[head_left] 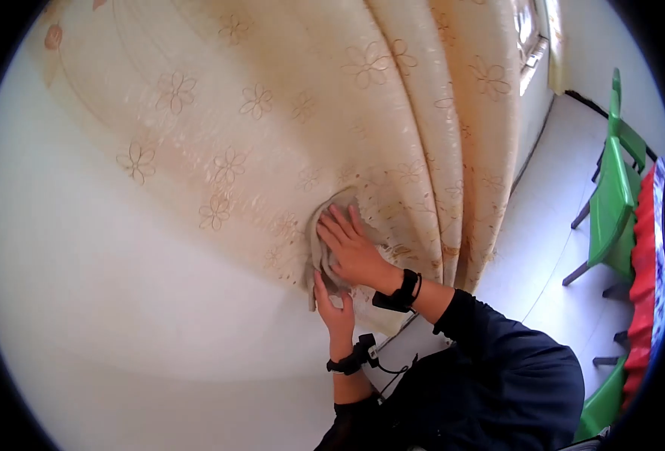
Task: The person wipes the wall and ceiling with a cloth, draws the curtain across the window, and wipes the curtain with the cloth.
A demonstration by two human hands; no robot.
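A grey-brown cloth (pixel 320 255) lies bunched against the lower part of a cream curtain (pixel 287 135) with stitched flowers. My right hand (pixel 356 254) holds the cloth against the curtain, its palm down and fingers stretched over the folds. Just below it, my left hand (pixel 335 310) touches the cloth's lower edge near the curtain's hem. Its fingers point upward, with the thumb apart. What lies behind the left fingers is partly hidden. Dark straps with small black devices circle both wrists.
A white wall (pixel 152 316) spreads left of and below the curtain. Along the right side stand green chairs (pixel 614 207) and a table edge with a red ruffled cloth (pixel 643 286). A window (pixel 529 37) is at top right, above pale floor tiles (pixel 550 225).
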